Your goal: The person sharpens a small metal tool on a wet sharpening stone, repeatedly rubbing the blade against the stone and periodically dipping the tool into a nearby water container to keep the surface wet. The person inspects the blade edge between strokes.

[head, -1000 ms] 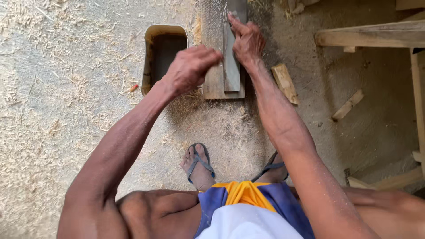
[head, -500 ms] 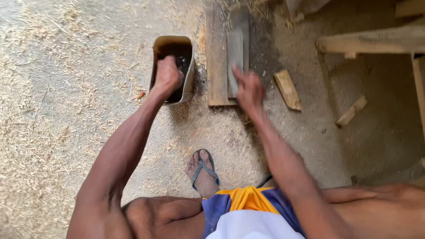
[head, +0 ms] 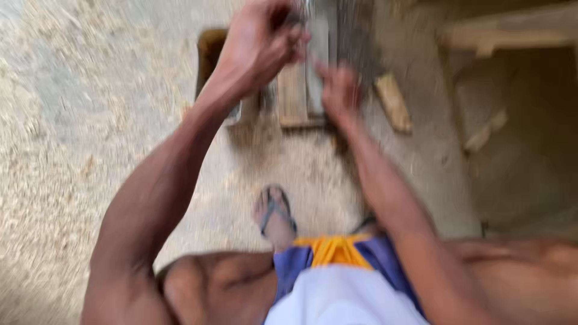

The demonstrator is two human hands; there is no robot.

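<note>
The picture is blurred by motion. My left hand (head: 265, 45) is raised above a small open box-like container (head: 209, 57) on the sawdust floor. Its fingers are curled, and the blur hides whether they hold anything. My right hand (head: 340, 90) hovers over the near end of a flat wooden board (head: 294, 99), with a grey strip (head: 318, 66) lying along the board. One finger points forward and nothing shows in the hand. My foot in a blue flip-flop (head: 275, 213) rests on the ground below the board.
A short wood offcut (head: 394, 103) lies right of the board, and another scrap (head: 484, 135) lies further right. A timber frame (head: 512, 33) crosses the top right. Sawdust and shavings (head: 72, 150) cover the ground at left.
My left hand has lifted out of the container and moved right, toward the board. My right hand stays by the board's near end. The camera has swung, blurring the view.
</note>
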